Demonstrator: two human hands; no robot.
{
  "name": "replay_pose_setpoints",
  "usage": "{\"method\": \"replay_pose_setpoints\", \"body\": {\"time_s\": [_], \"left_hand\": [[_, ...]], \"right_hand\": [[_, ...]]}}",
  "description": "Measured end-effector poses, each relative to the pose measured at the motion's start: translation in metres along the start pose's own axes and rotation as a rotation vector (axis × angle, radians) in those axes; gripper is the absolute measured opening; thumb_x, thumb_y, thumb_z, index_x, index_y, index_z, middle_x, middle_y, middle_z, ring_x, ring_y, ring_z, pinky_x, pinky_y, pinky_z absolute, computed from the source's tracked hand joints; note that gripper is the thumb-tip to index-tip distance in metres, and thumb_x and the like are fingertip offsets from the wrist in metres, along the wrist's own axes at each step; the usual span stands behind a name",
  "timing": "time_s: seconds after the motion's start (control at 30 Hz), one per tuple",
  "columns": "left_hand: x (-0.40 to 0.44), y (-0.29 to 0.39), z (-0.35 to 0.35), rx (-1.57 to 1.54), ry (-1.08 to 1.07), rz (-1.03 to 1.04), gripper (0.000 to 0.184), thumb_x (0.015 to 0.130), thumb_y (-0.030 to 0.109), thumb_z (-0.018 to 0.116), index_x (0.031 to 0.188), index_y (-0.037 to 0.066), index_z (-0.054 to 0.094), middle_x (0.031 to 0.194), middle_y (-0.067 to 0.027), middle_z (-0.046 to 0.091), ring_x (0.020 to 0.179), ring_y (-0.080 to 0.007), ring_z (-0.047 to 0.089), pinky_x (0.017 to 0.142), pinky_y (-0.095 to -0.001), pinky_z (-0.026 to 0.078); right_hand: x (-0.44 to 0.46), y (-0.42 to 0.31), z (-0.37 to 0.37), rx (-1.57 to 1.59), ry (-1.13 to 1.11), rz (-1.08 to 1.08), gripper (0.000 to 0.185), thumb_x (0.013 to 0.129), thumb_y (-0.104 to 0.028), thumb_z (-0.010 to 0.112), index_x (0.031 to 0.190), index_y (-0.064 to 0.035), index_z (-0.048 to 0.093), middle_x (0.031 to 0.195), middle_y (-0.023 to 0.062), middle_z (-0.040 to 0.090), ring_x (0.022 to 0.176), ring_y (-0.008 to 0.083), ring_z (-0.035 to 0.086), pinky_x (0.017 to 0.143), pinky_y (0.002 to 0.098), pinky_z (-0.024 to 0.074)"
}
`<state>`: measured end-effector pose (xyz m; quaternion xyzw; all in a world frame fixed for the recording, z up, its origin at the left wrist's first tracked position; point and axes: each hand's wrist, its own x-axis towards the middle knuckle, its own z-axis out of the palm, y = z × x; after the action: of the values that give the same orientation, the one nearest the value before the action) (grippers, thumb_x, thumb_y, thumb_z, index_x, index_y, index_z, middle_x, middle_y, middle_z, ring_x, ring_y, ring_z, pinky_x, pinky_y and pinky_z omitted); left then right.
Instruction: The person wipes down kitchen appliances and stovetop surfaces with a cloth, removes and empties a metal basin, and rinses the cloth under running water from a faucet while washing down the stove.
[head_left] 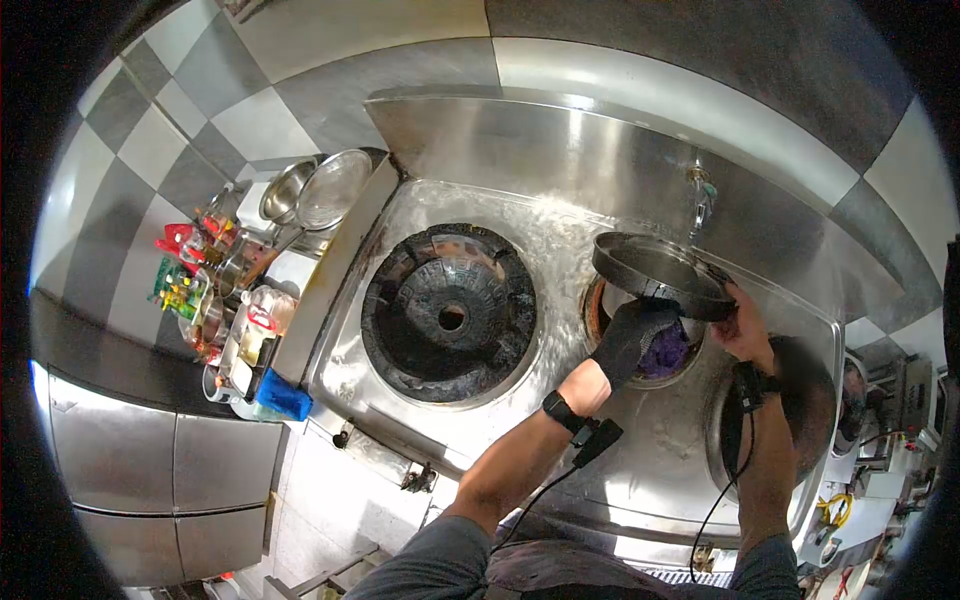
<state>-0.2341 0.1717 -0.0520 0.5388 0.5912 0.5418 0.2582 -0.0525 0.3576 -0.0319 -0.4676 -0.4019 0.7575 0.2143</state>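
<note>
A round dark metal pan (660,272) is held tilted above the right part of the steel stove top. My right hand (742,325) is bare and closed on the pan's right side. At its near side is my left hand (636,338), in a dark glove, closed against the wall of the pan; its fingertips are hardly visible. Below the pan stands a round vessel (592,318) with a brownish rim, partly covered by the pan and my left hand. Something purple and crumpled (664,352) lies in it.
A large black wok burner (450,313) sits to the left, and a dark wok (815,400) lies under my right forearm. A tap (701,200) projects from the steel backsplash. Bottles, a strainer (335,190) and a blue cloth (284,396) crowd the left side. Cables hang from both wrists.
</note>
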Motion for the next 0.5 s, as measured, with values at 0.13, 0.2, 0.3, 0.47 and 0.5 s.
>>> {"method": "replay_pose_setpoints", "body": {"time_s": [0.13, 0.2, 0.3, 0.47, 0.5], "left_hand": [[-0.005, 0.005, -0.004, -0.070, 0.050, 0.026, 0.024, 0.092, 0.021, 0.063, 0.100, 0.000, 0.071, 0.100, -0.0188, 0.072, 0.092, -0.0319, 0.068, 0.084, -0.0383, 0.051], [-0.004, 0.014, 0.001, 0.251, 0.004, 0.295, 0.024, 0.089, 0.024, 0.066, 0.101, 0.004, 0.070, 0.097, -0.0176, 0.072, 0.092, -0.0339, 0.069, 0.080, -0.0407, 0.053], [0.001, 0.041, -0.005, 0.242, -0.115, 0.274, 0.025, 0.092, 0.028, 0.063, 0.101, 0.006, 0.070, 0.094, -0.0187, 0.071, 0.086, -0.0379, 0.069, 0.075, -0.0450, 0.055], [-0.010, 0.001, 0.023, -0.208, -0.055, -0.086, 0.018, 0.094, 0.010, 0.057, 0.105, 0.001, 0.068, 0.099, -0.0134, 0.072, 0.091, -0.0283, 0.069, 0.083, -0.0384, 0.053], [-0.016, -0.001, 0.022, -0.288, -0.065, -0.140, 0.018, 0.096, 0.010, 0.056, 0.104, 0.000, 0.068, 0.100, -0.0135, 0.072, 0.092, -0.0271, 0.068, 0.084, -0.0379, 0.052]], "right_hand": [[0.024, 0.028, -0.036, -0.232, -0.062, -0.232, 0.035, 0.092, -0.033, 0.072, 0.119, -0.0126, 0.062, 0.087, 0.0047, 0.067, 0.070, 0.0151, 0.065, 0.062, 0.0319, 0.0548], [0.010, 0.031, -0.047, -0.931, -0.148, -0.640, 0.056, 0.086, -0.026, 0.077, 0.133, -0.0091, 0.052, 0.099, 0.0092, 0.067, 0.078, 0.0195, 0.068, 0.069, 0.0343, 0.0563], [0.011, 0.043, -0.066, -1.236, 0.009, -0.944, 0.066, 0.082, -0.017, 0.080, 0.138, -0.0077, 0.047, 0.107, 0.0096, 0.061, 0.082, 0.0194, 0.064, 0.073, 0.0347, 0.0554], [0.012, 0.046, -0.071, -0.984, -0.071, -0.679, 0.037, 0.082, -0.014, 0.081, 0.112, -0.0069, 0.062, 0.092, 0.0023, 0.059, 0.078, 0.0160, 0.060, 0.070, 0.0338, 0.0531], [0.012, 0.055, -0.069, -0.984, -0.066, -0.734, 0.037, 0.080, -0.012, 0.081, 0.111, -0.0067, 0.061, 0.089, 0.0012, 0.059, 0.077, 0.0144, 0.059, 0.068, 0.0331, 0.0525]]}}
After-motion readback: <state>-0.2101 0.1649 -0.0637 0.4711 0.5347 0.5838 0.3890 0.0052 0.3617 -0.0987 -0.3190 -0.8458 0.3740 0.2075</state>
